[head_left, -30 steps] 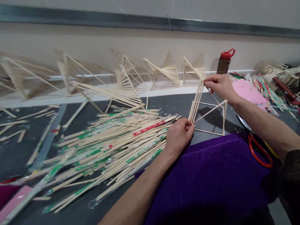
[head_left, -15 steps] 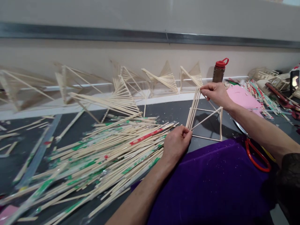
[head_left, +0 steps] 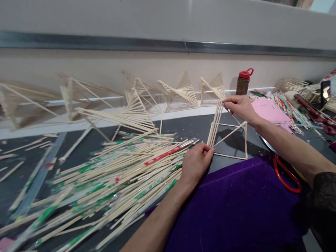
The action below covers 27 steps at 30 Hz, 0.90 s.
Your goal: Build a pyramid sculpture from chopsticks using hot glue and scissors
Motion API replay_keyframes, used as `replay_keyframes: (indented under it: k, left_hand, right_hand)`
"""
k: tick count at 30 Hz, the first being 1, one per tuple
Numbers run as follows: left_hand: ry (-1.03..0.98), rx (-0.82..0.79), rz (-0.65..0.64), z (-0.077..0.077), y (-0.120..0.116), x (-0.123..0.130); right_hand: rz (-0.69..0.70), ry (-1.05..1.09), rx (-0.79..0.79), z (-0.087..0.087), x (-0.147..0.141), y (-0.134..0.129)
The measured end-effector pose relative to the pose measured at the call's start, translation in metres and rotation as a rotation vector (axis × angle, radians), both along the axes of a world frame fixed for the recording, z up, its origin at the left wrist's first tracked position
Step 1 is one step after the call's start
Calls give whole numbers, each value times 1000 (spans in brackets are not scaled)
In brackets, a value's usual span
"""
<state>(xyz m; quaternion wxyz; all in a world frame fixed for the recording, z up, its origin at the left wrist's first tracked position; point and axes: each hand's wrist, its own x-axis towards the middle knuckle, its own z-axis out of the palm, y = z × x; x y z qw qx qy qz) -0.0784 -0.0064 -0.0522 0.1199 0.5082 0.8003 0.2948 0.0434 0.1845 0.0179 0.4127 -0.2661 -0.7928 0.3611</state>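
Note:
A small frame of pale wooden sticks (head_left: 231, 156) stands on the dark table just beyond a purple cloth (head_left: 236, 203). Several chopsticks (head_left: 215, 122) lie side by side along its left side, slanting up and away from me. At their lower ends, my left hand (head_left: 198, 159) pinches a stick between thumb and fingers. The upper ends are pinched by my right hand (head_left: 240, 106), whose fingertips hide the very tips. Left of the frame spreads a big pile of chopsticks (head_left: 126, 175), many in paper or clear wrappers.
Finished-looking twisted stick models (head_left: 181, 91) line the wall. A brown bottle with a red lid (head_left: 243, 82) stands behind my right hand. Red-handled scissors (head_left: 286, 178) lie under my right forearm. A clear ruler (head_left: 43, 175) is at left, pink paper (head_left: 270, 110) at right.
Both hands keep their pinch at the two ends of the chopsticks, with hardly any movement. The whole view has shifted slightly.

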Motion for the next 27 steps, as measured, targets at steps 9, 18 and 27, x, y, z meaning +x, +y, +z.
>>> replay_keyframes:
  k: [9, 18, 27]
  left_hand:
    - [-17, 10, -5, 0, 0, 0]
    - [-29, 13, -2, -2, 1, -2]
    - [-14, 26, -11, -2, 0, -2]
  right_hand:
    - [-11, -1, -11, 2, 0, -1]
    - [12, 50, -148, 4, -2, -2]
    - [15, 44, -142, 3, -2, -2]
